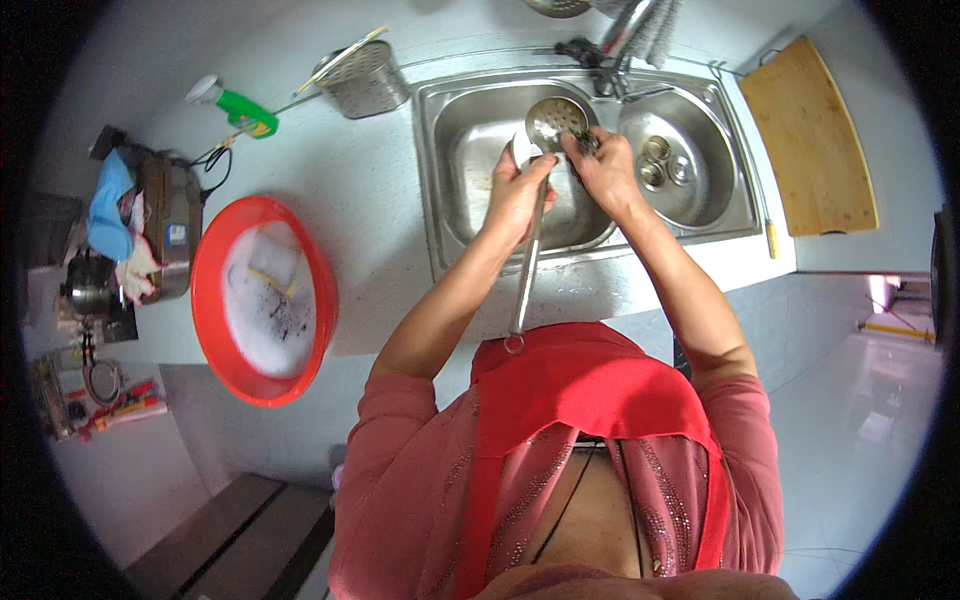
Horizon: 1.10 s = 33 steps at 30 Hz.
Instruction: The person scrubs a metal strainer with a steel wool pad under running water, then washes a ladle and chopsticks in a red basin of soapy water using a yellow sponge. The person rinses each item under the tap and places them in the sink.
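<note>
Over the large basin of a stainless steel double sink [480, 187], my left hand [519, 191] is closed around the handle of a metal skimmer [556, 120] with a perforated round head. The long handle slants down toward my red apron and ends in a ring. A white item [523, 148], its kind not clear, shows between my left hand and the skimmer head. My right hand [604, 169] presses a dark metal scouring pad [585, 142] against the edge of the skimmer head.
A red plastic basin [322, 300] of suds stands left on the counter. Behind are a perforated steel utensil holder [367, 82] and a green spray bottle [251, 116]. The faucet [619, 37] rises behind the sink; a wooden cutting board [814, 142] leans at right. Small round metal items [654, 161] lie in the smaller basin.
</note>
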Available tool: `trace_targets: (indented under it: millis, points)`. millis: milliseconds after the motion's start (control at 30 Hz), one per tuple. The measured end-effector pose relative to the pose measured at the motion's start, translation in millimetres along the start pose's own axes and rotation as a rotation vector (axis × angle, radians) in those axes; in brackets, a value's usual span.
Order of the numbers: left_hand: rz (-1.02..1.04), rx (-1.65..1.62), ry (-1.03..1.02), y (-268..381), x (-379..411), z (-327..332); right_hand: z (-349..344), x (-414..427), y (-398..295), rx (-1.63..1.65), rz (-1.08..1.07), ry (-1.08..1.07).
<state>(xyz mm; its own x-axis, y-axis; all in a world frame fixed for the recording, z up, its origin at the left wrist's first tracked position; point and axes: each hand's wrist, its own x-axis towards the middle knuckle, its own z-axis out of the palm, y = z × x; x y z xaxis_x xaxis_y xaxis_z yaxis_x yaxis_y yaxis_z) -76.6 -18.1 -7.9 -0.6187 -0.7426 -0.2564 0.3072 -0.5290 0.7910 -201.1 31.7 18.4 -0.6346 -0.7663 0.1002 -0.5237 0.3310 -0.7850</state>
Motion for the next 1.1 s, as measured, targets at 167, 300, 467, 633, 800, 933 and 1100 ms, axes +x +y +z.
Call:
trace_targets:
  millis: [167,300,467,633,800,933,1100]
  points:
    - [-0.121,-0.024,-0.082,2.6,-6.3,-8.0,21.7,-9.7,20.6,0.437,0.2,-0.04]
    - [-0.184,0.017,-0.022,16.6,-3.5,-28.3,-0.5,-13.5,11.6,0.45,0.206,-0.161]
    - [-0.357,-0.154,-0.102,28.8,-2.2,-42.8,-44.5,-5.7,1.8,0.187,0.138,-0.12]
    - [-0.485,-0.08,-0.16,26.2,-5.3,-31.1,-48.3,-13.5,-28.9,-0.52,-0.858,-0.152]
    - [-0.458,0.073,-0.061,20.8,-24.0,-2.1,-38.6,-3.3,-29.1,-0.669,-1.03,-0.362]
    - [-0.358,0.157,-0.036,13.4,-30.3,-3.1,-34.4,0.4,-12.9,-0.449,-0.76,-0.304]
    - [-0.339,0.058,-0.031,8.1,-26.2,-9.9,-16.7,-13.9,0.5,-0.097,-0.183,-0.057]
